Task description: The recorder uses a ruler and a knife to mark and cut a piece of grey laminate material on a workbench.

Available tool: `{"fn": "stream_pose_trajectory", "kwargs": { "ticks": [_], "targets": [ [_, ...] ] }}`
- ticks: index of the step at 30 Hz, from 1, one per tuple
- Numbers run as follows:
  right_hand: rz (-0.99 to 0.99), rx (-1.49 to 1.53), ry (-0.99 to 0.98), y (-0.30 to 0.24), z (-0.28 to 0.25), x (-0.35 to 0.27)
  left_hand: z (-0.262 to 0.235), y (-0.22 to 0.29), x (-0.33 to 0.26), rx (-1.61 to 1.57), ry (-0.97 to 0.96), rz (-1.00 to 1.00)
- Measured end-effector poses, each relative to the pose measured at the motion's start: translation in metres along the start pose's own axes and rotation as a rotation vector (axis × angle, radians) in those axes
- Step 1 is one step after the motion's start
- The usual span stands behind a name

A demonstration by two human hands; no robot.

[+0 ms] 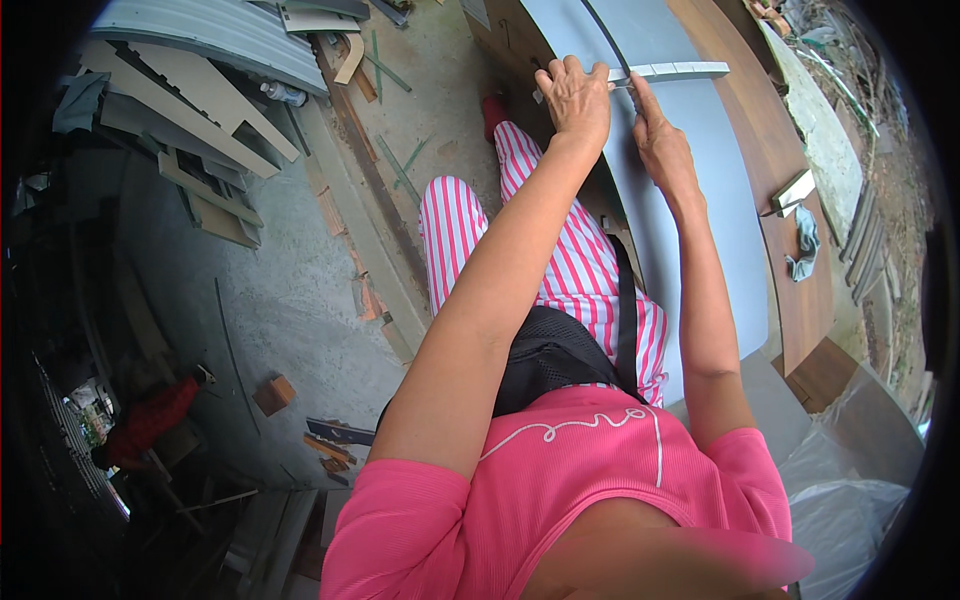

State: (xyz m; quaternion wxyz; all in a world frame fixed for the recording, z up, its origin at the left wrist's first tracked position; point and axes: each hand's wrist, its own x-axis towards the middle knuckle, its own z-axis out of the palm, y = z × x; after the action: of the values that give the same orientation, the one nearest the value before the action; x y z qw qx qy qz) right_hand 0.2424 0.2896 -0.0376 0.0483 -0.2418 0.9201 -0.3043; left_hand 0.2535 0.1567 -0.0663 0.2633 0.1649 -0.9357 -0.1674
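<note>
A long grey-blue panel (pixel 700 180) lies in front of me and to my right. Across its far part runs a narrow whitish strip (pixel 685 70) with marks along it. A thin dark strip (pixel 606 32) lies lengthwise on the panel and meets the whitish one by my fingers. My left hand (pixel 578 100) is closed, knuckles up, at the whitish strip's left end. My right hand (pixel 662 148) has its index finger stretched to where the strips meet, its other fingers curled. Something small and thin shows between the hands, too small to name.
The panel rests on a brown wood-look board (pixel 790 270), which carries a bluish cloth (pixel 803 243) and a small pale block (pixel 793 190). Cut boards (pixel 190 100) and a plastic bottle (pixel 283 94) lie at far left. Offcuts litter the concrete floor (pixel 300 250). Clear plastic sheeting (pixel 850 500) hangs at lower right.
</note>
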Motion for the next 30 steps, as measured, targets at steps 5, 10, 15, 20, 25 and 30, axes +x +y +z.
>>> {"fn": "stream_pose_trajectory", "kwargs": {
  "ticks": [5, 10, 15, 20, 25, 30],
  "targets": [
    [0.0, 0.038, -0.001, -0.002, 0.004, 0.0, -0.001, -0.003, -0.003, 0.042, 0.014, -0.019],
    [0.311, 0.044, -0.24, -0.013, -0.032, -0.083, -0.001, -0.004, -0.003, 0.037, -0.001, -0.035],
    [0.324, 0.049, -0.197, 0.004, -0.039, -0.141, 0.001, -0.006, -0.002, 0.042, 0.015, -0.009],
    [0.255, 0.017, -0.175, 0.0, -0.025, -0.102, 0.0, -0.005, -0.003, 0.043, 0.012, -0.02],
    [0.028, 0.051, -0.039, 0.001, -0.004, -0.028, -0.002, -0.002, -0.003, 0.036, 0.018, -0.024],
    [0.046, 0.08, -0.085, 0.001, -0.001, -0.015, -0.002, 0.0, -0.003, 0.039, 0.038, -0.032]
  ]
}}
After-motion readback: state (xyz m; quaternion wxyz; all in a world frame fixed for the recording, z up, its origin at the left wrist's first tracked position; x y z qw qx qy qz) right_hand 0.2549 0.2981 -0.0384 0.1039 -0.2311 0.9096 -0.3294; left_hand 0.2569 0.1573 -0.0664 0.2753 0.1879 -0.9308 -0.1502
